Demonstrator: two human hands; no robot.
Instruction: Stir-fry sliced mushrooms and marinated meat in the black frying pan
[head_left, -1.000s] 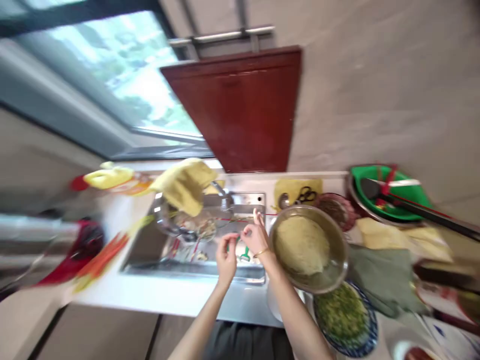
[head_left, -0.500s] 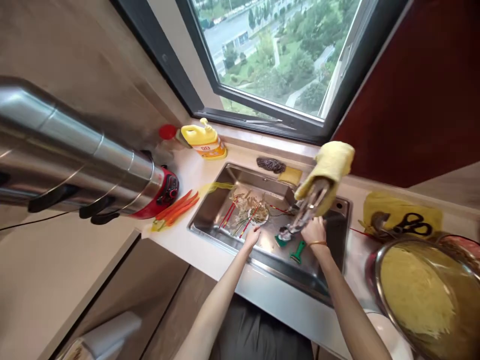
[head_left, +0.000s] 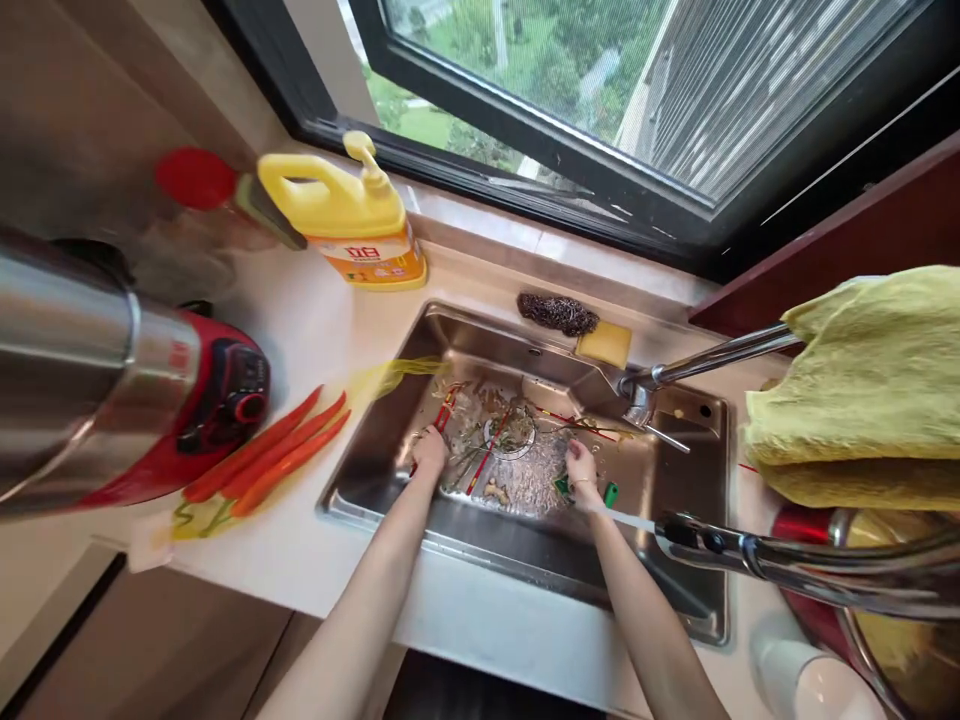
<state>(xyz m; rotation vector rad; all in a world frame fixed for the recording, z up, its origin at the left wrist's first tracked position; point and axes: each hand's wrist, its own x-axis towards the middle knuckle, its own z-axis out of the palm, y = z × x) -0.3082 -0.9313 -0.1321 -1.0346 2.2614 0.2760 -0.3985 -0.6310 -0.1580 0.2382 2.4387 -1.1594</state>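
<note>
In the left part of the sink, my left hand (head_left: 429, 452) is closed around red chopsticks (head_left: 448, 405). Toward the middle right, my right hand (head_left: 581, 465) has curled fingers, and what they may hold is hidden. A green-handled tool (head_left: 611, 494) lies beside that wrist, and another green piece (head_left: 561, 485) shows under the hand. Between my hands, food scraps surround the drain strainer (head_left: 510, 435), with a red chopstick (head_left: 489, 450) across it. Water (head_left: 630, 518) runs from the faucet spout (head_left: 690, 535) onto my right wrist.
A yellow cloth (head_left: 862, 390) drapes over the faucet. Steel wool (head_left: 556, 313) and a sponge (head_left: 604, 343) rest behind the sink (head_left: 525, 560). On the left are a yellow detergent jug (head_left: 352, 220), carrots (head_left: 281, 450) and a red-based appliance (head_left: 225, 390). A metal pot (head_left: 892, 660) stands right.
The view has moved closer to the sink. My left hand has gone left to the red chopsticks. My right hand has left the faucet area and dropped into the sink; running water is now visible.
</note>
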